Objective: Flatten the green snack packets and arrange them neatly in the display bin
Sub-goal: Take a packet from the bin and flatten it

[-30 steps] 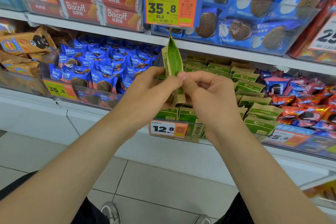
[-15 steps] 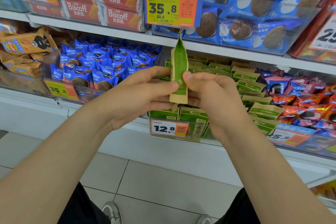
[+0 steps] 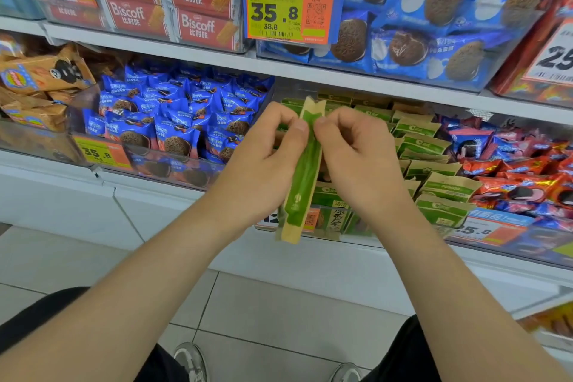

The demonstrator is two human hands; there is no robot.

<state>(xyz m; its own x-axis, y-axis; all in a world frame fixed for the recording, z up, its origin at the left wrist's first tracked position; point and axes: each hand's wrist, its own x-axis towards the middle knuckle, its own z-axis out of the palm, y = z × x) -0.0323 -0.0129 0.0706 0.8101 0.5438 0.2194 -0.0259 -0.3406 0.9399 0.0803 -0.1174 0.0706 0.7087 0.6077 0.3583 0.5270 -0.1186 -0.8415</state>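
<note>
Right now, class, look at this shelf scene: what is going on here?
A person stands at a shop shelf, pinching one green snack packet upright and edge-on between the left hand and right hand, near its top. It is not yet in the display bin behind it, where more green packets lie in loose rows. Blue biscuit packets fill the bin to the left.

Green packet (image 3: 302, 177) lowered; left hand (image 3: 266, 161), right hand (image 3: 356, 158) now pinch near top.
</note>
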